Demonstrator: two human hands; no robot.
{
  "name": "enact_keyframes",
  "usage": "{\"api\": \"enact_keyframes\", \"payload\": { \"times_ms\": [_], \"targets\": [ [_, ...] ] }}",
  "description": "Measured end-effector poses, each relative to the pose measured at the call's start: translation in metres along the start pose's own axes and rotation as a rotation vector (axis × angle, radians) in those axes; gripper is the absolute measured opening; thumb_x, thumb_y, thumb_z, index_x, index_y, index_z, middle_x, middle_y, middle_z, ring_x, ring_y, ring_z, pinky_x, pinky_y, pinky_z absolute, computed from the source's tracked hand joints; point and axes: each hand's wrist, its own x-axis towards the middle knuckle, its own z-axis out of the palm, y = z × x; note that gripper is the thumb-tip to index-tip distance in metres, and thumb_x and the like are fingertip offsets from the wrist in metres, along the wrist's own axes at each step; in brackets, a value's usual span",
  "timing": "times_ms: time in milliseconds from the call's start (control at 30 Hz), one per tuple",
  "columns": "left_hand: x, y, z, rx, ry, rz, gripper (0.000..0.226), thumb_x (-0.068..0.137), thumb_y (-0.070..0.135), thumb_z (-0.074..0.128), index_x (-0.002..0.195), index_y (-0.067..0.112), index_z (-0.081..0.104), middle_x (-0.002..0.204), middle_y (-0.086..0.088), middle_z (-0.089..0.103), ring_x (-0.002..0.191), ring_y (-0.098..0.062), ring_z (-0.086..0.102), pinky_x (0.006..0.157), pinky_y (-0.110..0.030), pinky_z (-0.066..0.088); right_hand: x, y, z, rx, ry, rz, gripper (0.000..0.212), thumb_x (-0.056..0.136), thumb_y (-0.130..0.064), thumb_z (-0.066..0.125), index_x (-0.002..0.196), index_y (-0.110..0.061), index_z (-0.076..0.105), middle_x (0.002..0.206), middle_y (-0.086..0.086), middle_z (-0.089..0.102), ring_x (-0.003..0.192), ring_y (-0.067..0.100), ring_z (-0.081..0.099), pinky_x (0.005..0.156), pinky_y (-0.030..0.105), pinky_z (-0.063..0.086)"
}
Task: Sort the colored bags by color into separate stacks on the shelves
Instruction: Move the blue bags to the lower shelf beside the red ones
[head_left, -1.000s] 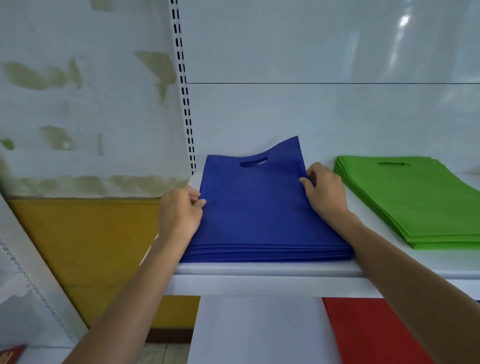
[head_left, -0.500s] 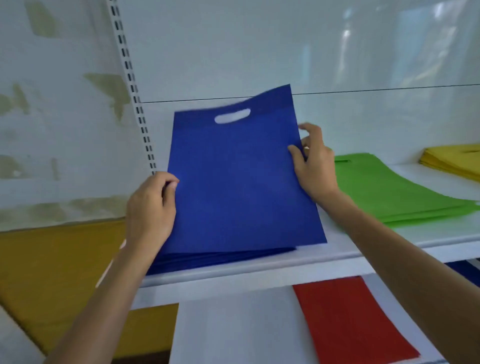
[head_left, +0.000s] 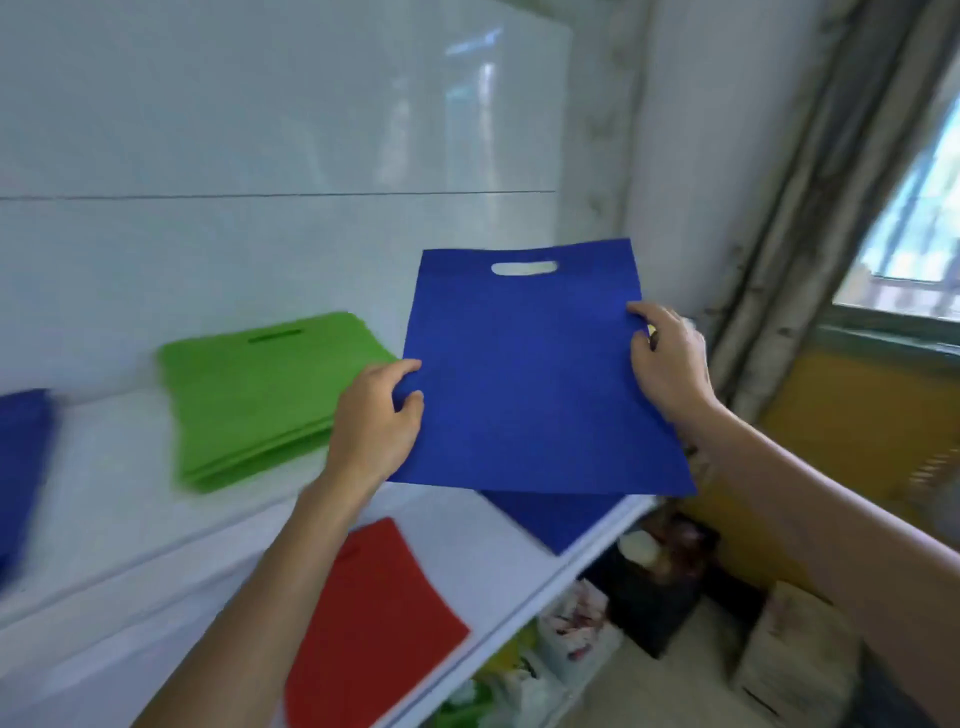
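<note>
Head view: You hold a single blue bag (head_left: 530, 374) upright in the air at the centre of the frame, its flat face toward you and its oval handle cutout (head_left: 523, 268) at twelve o'clock. Your left hand (head_left: 374, 421) grips the bag's edge at nine o'clock, thumb on the front and fingers curled behind. Your right hand (head_left: 670, 364) pinches the opposite edge at three o'clock, its fingers bent round the fabric. The bag hangs clear of the shelves and touches nothing but your hands.

At nine o'clock from the bag, the green stack (head_left: 249, 395) lies flat on the upper shelf (head_left: 114, 483), its handle slots toward the white back panel. Further along at nine o'clock, cut off by the frame edge and blurred, is a blue stack (head_left: 21, 467) on the same shelf, well apart from the green one. At seven o'clock a red bag (head_left: 379, 623) lies flat on the lower shelf (head_left: 498, 566), partly crossed by your left forearm. At six o'clock, just under the held bag's bottom edge, a second blue piece (head_left: 556, 519) shows over that lower shelf.

At two o'clock a grey curtain (head_left: 800, 208) hangs beside a window (head_left: 914, 218). At five o'clock, plastic bags (head_left: 571, 639) and a cardboard box (head_left: 795, 649) sit on the floor.
</note>
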Motion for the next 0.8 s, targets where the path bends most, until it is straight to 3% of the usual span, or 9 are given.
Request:
{"api": "enact_keyframes", "payload": {
  "times_ms": [67,167,233,433,567,667,800],
  "targets": [
    [-0.001,0.026,0.061,-0.11,-0.086,0.007,0.035,0.087,0.004,0.055,0.122,0.007,0.058,0.123,-0.01,0.058,0.109,-0.025,0.052,0.087,-0.017,0.032,-0.003,0.058,-0.034,-0.065,0.024,0.079,0.042,0.09,-0.001,0.04,0.13,-0.008,0.052,0.122,0.011,0.058,0.109,0.028,0.052,0.089,0.025,0.036],
    [-0.014,0.054,0.147,-0.218,-0.227,-0.01,0.036,0.089,0.005,0.053,0.125,0.01,0.056,0.125,-0.007,0.056,0.112,-0.022,0.051,0.087,-0.014,0.031,-0.013,0.134,-0.074,-0.143,0.043,0.177,0.041,0.091,0.001,0.04,0.129,-0.007,0.052,0.123,0.01,0.056,0.107,0.025,0.052,0.076,0.013,0.03],
    [-0.029,0.063,0.195,-0.256,-0.324,-0.034,0.036,0.091,0.008,0.051,0.127,0.012,0.054,0.126,-0.005,0.054,0.114,-0.018,0.05,0.082,-0.009,0.029,-0.024,0.176,-0.087,-0.196,0.037,0.239,0.039,0.09,0.002,0.041,0.126,-0.006,0.054,0.123,0.01,0.056,0.105,0.025,0.052,0.074,0.011,0.028],
    [-0.056,0.048,0.301,-0.268,-0.533,-0.176,0.039,0.088,0.008,0.053,0.127,0.011,0.055,0.128,-0.004,0.054,0.117,-0.017,0.049,0.085,-0.01,0.03,-0.051,0.272,-0.072,-0.281,-0.048,0.374,0.032,0.088,0.002,0.045,0.116,-0.004,0.06,0.113,0.011,0.058,0.095,0.019,0.051,0.071,0.012,0.027],
    [-0.057,0.012,0.349,-0.256,-0.552,-0.249,0.038,0.086,0.005,0.055,0.124,0.011,0.057,0.123,-0.003,0.057,0.11,-0.017,0.052,0.09,-0.016,0.035,-0.044,0.314,-0.032,-0.267,-0.136,0.441,0.032,0.088,0.003,0.044,0.116,-0.003,0.06,0.114,0.01,0.058,0.096,0.016,0.05,0.073,0.011,0.029],
    [-0.054,-0.017,0.381,-0.248,-0.522,-0.334,0.036,0.086,0.005,0.058,0.121,0.012,0.06,0.111,0.0,0.059,0.092,-0.015,0.052,0.083,-0.019,0.038,-0.028,0.342,0.002,-0.278,-0.191,0.469,0.033,0.088,0.003,0.045,0.116,-0.003,0.06,0.115,0.011,0.058,0.103,0.022,0.054,0.077,0.012,0.032],
    [-0.048,-0.044,0.419,-0.226,-0.506,-0.437,0.031,0.085,0.006,0.06,0.115,0.012,0.063,0.105,0.002,0.059,0.087,-0.013,0.052,0.076,-0.016,0.037,-0.008,0.381,0.044,-0.271,-0.286,0.456,0.03,0.089,0.002,0.049,0.116,-0.003,0.062,0.109,0.012,0.059,0.088,0.017,0.051,0.07,0.009,0.029]
  ]
}}
